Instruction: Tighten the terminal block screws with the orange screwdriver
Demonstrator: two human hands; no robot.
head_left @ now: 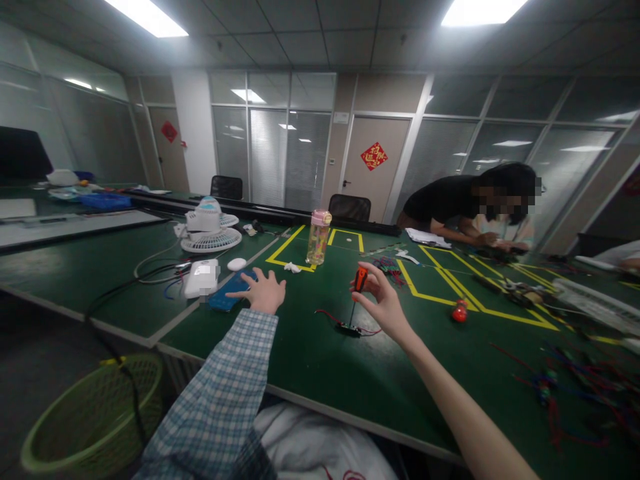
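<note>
My right hand [377,297] grips the orange and black handle of a screwdriver [359,280] between thumb and fingers. The screwdriver stands nearly upright, its shaft reaching down to a small dark circuit board [348,329] on the green table. Thin red and dark wires run out from both ends of the board. My left hand [264,292], in a blue checked sleeve, has its fingers spread and holds nothing. It is over the right edge of a blue flat pad [227,293]; whether it touches the pad or table I cannot tell.
A clear bottle with a pink lid [319,240] stands beyond my hands. White fans [210,230] and a white box [201,279] are at left. A red object [459,311] and tangled wires [550,387] lie at right. A green basket [95,413] is below. Another person [450,200] leans over the table.
</note>
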